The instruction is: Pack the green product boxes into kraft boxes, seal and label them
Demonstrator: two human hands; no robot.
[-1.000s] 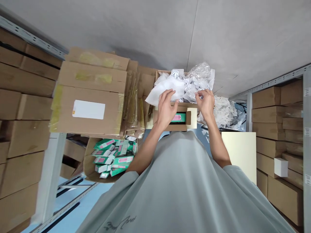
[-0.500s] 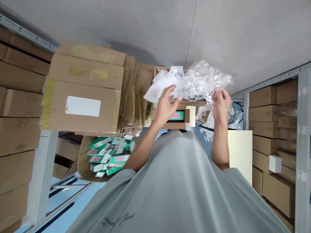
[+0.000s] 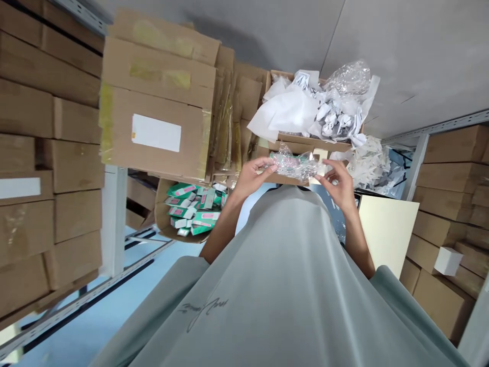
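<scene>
A crumpled sheet of clear plastic wrap (image 3: 292, 164) is stretched between my two hands. My left hand (image 3: 256, 176) pinches its left end, thumb against fingers. At the other end, my right hand (image 3: 336, 182) grips the plastic with thumb and fingertips. Right below the plastic is a small open cardboard box (image 3: 293, 180). Green and pink show through the film from within that box. Behind it stands a wider carton (image 3: 317, 142), piled with white paper sheets (image 3: 290, 112), crumpled paper and more clear plastic.
Flattened cardboard cartons (image 3: 160, 97) are stacked on the left. Below them a round-edged carton (image 3: 162, 214) holds several green-and-pink small boxes (image 3: 206, 219). Paper scraps (image 3: 369, 165) lie at the right, near a cream board (image 3: 387, 229). Shelves of brown boxes (image 3: 76, 168) flank both sides.
My right hand has pulled clear plastic off the carton's pile and brought it down over the small box. My left hand has lowered from the paper and taken the plastic's other end. The view has shifted.
</scene>
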